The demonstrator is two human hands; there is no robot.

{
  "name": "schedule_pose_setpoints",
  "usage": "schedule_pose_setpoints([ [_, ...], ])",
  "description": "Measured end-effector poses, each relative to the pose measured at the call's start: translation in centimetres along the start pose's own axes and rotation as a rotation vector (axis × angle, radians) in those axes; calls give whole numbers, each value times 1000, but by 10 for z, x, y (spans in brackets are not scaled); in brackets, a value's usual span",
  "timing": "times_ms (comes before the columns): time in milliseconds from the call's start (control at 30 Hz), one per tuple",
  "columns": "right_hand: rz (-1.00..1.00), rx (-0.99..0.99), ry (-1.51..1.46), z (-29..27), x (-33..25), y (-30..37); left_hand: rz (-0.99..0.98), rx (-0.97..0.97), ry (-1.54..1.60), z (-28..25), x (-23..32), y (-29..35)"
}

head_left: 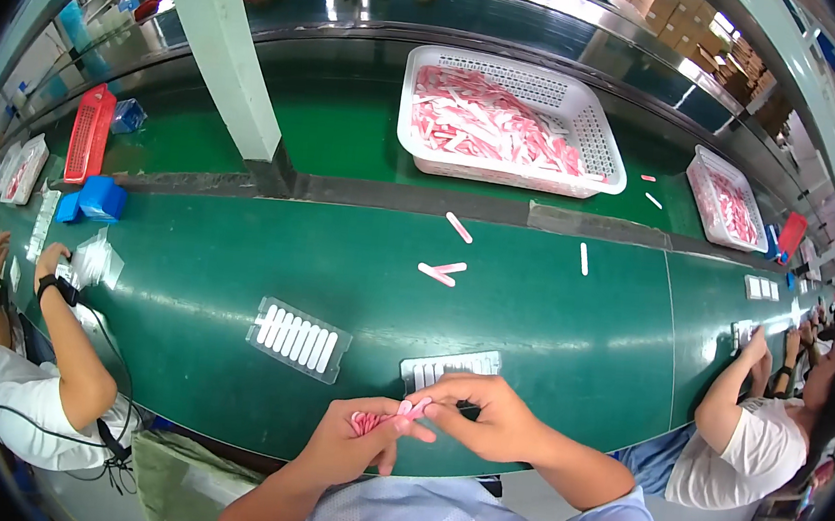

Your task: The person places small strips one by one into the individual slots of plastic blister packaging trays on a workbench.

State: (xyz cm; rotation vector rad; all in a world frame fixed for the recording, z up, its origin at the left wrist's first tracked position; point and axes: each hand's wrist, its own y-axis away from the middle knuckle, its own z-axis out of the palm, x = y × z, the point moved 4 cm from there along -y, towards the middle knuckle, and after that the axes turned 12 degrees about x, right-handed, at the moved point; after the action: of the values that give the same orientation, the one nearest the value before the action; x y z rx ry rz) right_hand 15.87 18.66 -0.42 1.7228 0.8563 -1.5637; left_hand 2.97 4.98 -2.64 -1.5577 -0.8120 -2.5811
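My left hand (352, 437) is closed round a bunch of small pink-and-white strips (367, 421) with rounded ends. My right hand (483, 418) pinches one pale pink strip (414, 409) at the fingertips, right against the left hand's bunch. Just beyond the right hand lies a clear plastic tray (491, 362) with white strips in its slots, partly hidden by that hand. Left of it, a second clear tray (271, 352) holds several white strips side by side. Farther off on the green table lie two crossed pink strips (441, 272), another pink strip (459, 227) and a white one (583, 259).
A white basket (516, 177) heaped with pink-and-white strips stands beyond the dark ledge (394, 196). A grey post (222, 41) rises at its left. Blue boxes (102, 198) and a red basket (90, 134) stand at far left. Co-workers sit on both sides.
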Motion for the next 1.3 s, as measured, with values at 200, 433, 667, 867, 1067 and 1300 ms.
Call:
schedule_pose_setpoints([
  [200,-4,-6,31,-1,-9,-2,-26,-65,-41,3,-1,0],
  [433,48,193,-11,-19,-2,-8,-82,0,-38,2,7,2],
  [667,-815,187,765,-59,-30,-8,-93,98,-56,-9,7,5],
  [867,-830,106,985,-51,8,22,-108,118,-80,-15,4,6],
  [1067,-526,2,934,-52,8,16,-104,102,-50,-13,2,4],
  [1300,-503,7,851,-61,5,15,-144,74,9,-20,3,10],
])
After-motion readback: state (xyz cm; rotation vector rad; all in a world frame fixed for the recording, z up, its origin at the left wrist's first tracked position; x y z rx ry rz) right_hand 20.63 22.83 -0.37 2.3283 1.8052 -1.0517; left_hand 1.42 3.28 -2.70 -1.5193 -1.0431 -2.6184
